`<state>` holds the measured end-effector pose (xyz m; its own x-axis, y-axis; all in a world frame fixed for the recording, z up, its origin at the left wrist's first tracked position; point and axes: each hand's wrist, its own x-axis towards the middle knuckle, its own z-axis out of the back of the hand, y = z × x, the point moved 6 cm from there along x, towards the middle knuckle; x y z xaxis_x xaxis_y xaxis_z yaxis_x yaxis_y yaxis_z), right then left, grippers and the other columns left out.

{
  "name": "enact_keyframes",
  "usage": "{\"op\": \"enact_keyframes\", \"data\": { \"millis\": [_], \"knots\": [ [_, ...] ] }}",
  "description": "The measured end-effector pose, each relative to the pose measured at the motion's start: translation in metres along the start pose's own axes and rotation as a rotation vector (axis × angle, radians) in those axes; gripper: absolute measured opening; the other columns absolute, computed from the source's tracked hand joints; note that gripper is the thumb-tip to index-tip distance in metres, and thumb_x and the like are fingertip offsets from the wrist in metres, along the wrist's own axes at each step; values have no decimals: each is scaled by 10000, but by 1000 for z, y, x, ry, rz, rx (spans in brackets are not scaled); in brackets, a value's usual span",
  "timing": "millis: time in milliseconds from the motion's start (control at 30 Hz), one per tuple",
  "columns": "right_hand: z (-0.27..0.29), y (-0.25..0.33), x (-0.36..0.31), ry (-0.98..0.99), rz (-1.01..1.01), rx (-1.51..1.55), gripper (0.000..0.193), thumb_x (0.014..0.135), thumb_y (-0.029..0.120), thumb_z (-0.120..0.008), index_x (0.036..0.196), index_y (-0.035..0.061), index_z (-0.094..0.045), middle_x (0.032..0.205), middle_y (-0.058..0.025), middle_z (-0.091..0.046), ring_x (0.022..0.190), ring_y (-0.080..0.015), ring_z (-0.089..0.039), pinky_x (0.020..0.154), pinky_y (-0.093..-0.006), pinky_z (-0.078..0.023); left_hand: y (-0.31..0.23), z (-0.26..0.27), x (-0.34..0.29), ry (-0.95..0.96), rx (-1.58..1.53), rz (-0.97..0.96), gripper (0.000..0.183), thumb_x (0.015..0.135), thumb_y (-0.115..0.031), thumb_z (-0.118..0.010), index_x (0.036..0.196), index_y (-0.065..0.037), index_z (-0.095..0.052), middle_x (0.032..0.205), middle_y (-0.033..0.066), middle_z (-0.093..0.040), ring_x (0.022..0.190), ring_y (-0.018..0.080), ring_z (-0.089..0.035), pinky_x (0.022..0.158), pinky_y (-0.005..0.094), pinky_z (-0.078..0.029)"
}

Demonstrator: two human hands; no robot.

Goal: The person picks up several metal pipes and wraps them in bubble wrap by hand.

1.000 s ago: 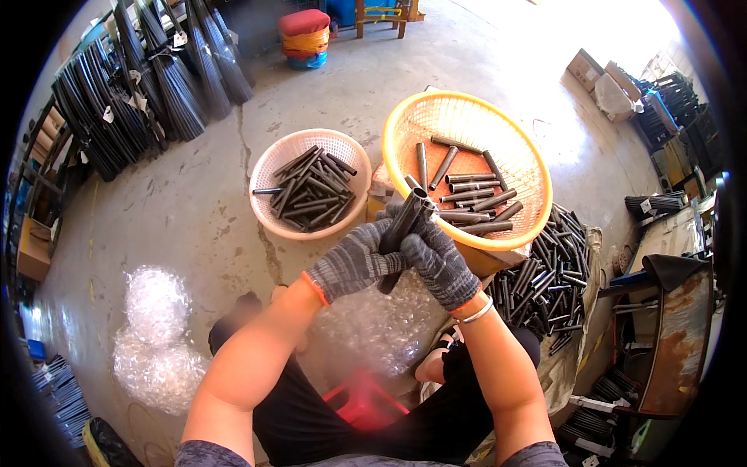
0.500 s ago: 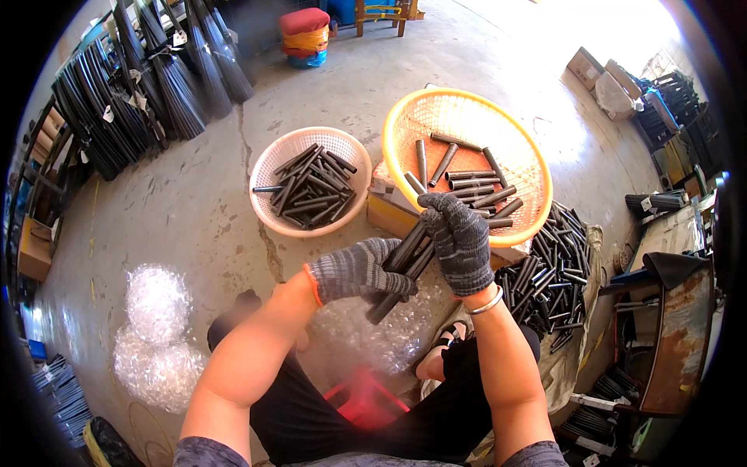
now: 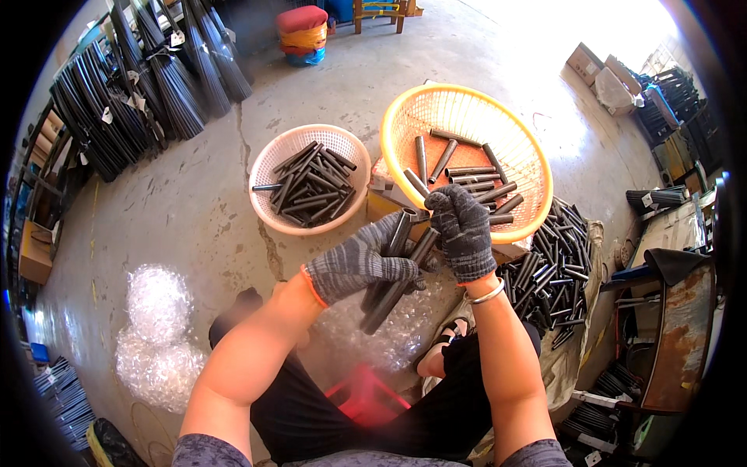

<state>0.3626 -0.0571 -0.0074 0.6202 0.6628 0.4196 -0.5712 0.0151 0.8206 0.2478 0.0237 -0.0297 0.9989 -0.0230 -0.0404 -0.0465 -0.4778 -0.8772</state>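
My left hand (image 3: pixel 354 261), in a grey striped knit glove, is closed around several short dark metal tubes (image 3: pixel 389 300), held slanting above my lap. Beside their upper ends is my right hand (image 3: pixel 464 237), gloved alike, with its fingers curled in; whatever they pinch is hidden. Just beyond it stands an orange plastic basket (image 3: pixel 395 105), tilted toward me, with several loose tubes (image 3: pixel 471 173) inside. Farther left, a smaller pale pink basket (image 3: pixel 263 214) holds a heap of similar tubes (image 3: pixel 315 187).
A large pile of dark tubes (image 3: pixel 552 268) lies on a sheet at my right. Clear crinkled plastic bundles (image 3: pixel 159 335) sit on the floor at left. Long rods (image 3: pixel 117 101) lean at the back left. A rusty-topped bench (image 3: pixel 677 342) is at the right edge.
The tubes in my left hand have shifted and fanned apart, their upper ends now lower and nearer me. My right hand has dropped slightly, with its fingers more curled.
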Motion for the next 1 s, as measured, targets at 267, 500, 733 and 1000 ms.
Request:
{"op": "enact_keyframes", "data": {
  "millis": [267,500,733,1000],
  "knots": [
    [-28,-14,-17,138,-54,11,154,776,54,-599,924,14,-589,721,-121,-623,652,-207,-619,598,-310,-477,-7,5,-3,9,-117,-77,753,714,-138,-768,1341,-51,-361,1186,120,-550,1086,209,-551,835,359,-534],
    [-43,-13,-21,184,153,-297,99,756,120,-578,808,45,-616,832,-107,-621,823,-255,-601,741,-373,-474,-14,8,-14,45,-88,-92,748,701,-155,-777,1334,-36,-397,1090,113,-604,1024,210,-588,856,352,-519],
    [-19,-1,-5,58,625,-1024,79,849,151,-525,799,98,-555,700,9,-482,671,-143,-497,658,-319,-459,-6,21,-22,-9,-37,37,697,749,-75,-715,1353,-32,-370,1067,115,-603,1011,230,-589,830,348,-522],
    [33,-18,10,117,770,-4275,144,948,143,-450,859,116,-560,534,60,-406,456,-52,-424,488,-205,-435,19,39,-28,19,475,229,448,767,-58,-691,1186,-17,-540,996,25,-627,900,90,-547,828,250,-449]
  ]
}}
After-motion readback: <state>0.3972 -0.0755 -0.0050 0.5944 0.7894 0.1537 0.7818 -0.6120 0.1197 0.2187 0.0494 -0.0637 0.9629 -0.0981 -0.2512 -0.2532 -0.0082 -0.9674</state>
